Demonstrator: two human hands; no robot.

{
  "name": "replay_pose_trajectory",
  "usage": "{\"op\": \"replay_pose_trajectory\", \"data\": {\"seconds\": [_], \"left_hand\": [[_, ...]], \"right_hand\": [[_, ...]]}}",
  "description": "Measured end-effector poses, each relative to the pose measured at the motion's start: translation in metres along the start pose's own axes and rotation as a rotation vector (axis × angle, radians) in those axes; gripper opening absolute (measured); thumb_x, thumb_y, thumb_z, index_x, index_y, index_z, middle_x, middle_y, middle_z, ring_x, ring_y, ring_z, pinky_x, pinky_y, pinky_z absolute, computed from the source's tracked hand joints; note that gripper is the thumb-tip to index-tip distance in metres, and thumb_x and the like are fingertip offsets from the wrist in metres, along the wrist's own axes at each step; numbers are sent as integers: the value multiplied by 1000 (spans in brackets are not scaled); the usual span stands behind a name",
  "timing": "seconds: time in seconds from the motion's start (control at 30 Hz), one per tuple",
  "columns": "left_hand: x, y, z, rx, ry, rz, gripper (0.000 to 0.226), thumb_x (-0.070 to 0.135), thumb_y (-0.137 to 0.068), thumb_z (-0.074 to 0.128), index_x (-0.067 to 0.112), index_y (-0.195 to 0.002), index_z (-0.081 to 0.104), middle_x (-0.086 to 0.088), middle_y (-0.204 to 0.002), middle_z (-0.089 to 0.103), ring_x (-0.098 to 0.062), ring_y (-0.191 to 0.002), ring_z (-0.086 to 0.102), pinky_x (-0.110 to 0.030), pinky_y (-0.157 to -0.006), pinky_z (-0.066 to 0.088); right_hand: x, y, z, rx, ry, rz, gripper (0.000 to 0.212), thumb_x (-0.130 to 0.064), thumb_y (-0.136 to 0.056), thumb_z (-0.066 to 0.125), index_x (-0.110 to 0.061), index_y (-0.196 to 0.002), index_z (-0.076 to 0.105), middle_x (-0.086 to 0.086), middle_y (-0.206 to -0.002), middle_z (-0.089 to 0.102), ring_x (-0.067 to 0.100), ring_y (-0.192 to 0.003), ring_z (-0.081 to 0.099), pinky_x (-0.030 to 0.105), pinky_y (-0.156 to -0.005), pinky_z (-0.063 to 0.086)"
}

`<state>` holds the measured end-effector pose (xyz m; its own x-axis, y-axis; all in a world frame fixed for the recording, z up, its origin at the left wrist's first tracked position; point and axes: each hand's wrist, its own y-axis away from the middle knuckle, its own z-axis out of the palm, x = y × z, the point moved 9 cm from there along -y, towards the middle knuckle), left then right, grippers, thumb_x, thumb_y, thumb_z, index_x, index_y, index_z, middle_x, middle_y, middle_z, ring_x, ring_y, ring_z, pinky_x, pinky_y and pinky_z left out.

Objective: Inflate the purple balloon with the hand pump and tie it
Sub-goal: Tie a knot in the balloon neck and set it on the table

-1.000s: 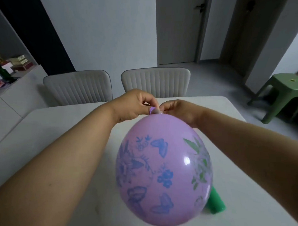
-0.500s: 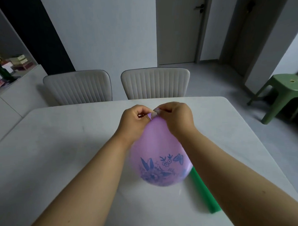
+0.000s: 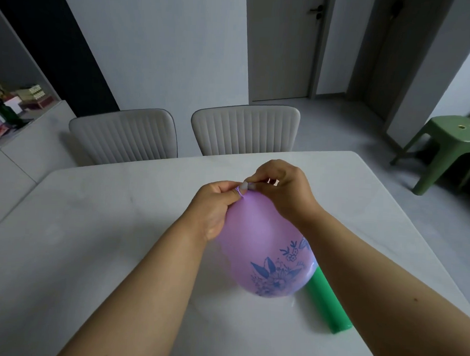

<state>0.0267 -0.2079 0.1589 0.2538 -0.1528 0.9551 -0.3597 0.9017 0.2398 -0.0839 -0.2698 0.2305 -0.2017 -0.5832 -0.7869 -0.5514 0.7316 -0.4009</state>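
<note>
— Pinching the neck from both sides, is that what's going on?

— Yes. The left hand has its fingers curled round the base of the neck where it meets the purple balloon, and the right hand pinches the stretched lip at its fingertips. Both are grasping the neck; neither is free.

— Is the knot made?

— I can't tell. The neck is small and half hidden behind the fingertips. I'd judge the tying is under way rather than finished.

— How to do it well from here?

— Keep the left pinch tight so no air leaks, draw the neck long with the right, wrap it round two fingers, then tuck the lip through the loop and pull it snug against the body.

— And where's the balloon sitting?

— Inflated, held just above the white table, its printed end towards the person. The green pump lies on the table just behind it, partly hidden.
</note>
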Motion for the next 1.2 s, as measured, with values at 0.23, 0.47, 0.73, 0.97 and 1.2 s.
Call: {"op": "replay_pose_trajectory", "data": {"seconds": [0.23, 0.47, 0.73, 0.97, 1.2], "left_hand": [[-4, -1, -9, 142, -39, -15, 11, 6, -92, 59, 5, -91, 71, -12, -89, 70, -22, -80, 64, -29, -78, 55], [6, 4, -18, 411, -299, 163, 20, 9, -86, 62, 19, -69, 68, 1, -85, 66, -19, -81, 61, -27, -70, 50], [-6, 5, -15, 440, -33, 151, 11, 13, -86, 65, 21, -80, 69, -7, -95, 72, -21, -87, 66, -39, -90, 55], [-19, 7, -9, 462, 179, 99, 11, 11, -90, 63, 15, -81, 68, -5, -86, 68, -20, -84, 62, -34, -87, 53], [-17, 9, -4, 450, 172, 109, 15, 8, -92, 59, 15, -80, 67, -5, -86, 68, -21, -83, 62, -33, -83, 54]], "right_hand": [[0, -6, 10, -96, 157, -19, 15, -15, -71, 76, -14, -87, 77, -13, -74, 53, -4, -66, 51, 7, -59, 35], [-24, 10, 6, 13, 133, 158, 14, -10, -74, 67, -18, -86, 71, -8, -76, 65, 4, -69, 59, 5, -61, 42], [-3, 27, 19, 123, 209, 244, 21, -9, -84, 56, -14, -96, 73, 3, -97, 72, 17, -88, 65, 15, -74, 44], [6, 26, 23, 104, 255, 227, 15, -14, -83, 61, -10, -92, 73, 5, -96, 70, 17, -84, 64, 11, -68, 37], [5, 20, 19, 132, 253, 178, 8, -10, -77, 64, -6, -76, 71, 5, -82, 66, 13, -69, 54, 14, -57, 36]]}}
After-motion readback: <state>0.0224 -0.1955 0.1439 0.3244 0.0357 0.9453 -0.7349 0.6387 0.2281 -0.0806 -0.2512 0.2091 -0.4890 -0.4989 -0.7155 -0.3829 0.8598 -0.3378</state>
